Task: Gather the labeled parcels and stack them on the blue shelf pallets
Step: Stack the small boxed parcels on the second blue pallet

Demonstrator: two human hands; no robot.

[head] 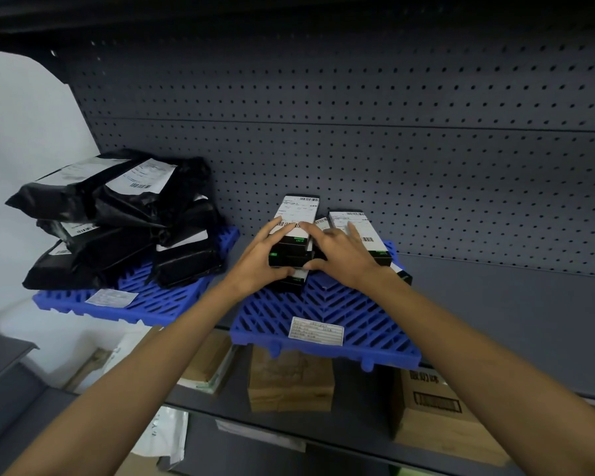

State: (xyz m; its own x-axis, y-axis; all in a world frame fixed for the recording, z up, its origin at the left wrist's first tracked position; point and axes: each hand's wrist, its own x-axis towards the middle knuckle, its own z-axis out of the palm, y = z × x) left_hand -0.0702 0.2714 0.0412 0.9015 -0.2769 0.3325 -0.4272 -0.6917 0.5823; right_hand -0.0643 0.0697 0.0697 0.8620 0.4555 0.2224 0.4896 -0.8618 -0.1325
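Observation:
A stack of black boxes with white shipping labels (pixel 296 218) stands on the right blue pallet (pixel 327 321). My left hand (pixel 261 259) grips the stack's left side, fingers on the top label and thumb below. My right hand (pixel 340 255) lies with spread fingers across the stack's right side and onto a second labeled box (pixel 368 231) beside it. On the left blue pallet (pixel 152 300) sits a pile of black poly-bag parcels (pixel 117 221) with white labels.
A grey pegboard (pixel 392 149) backs the grey shelf (pixel 512 321). Each pallet's front carries a paper tag (pixel 316 331). Below are cardboard boxes (pixel 291 383), a larger carton (pixel 440 424) at the right and white bags (pixel 165 434) at the lower left.

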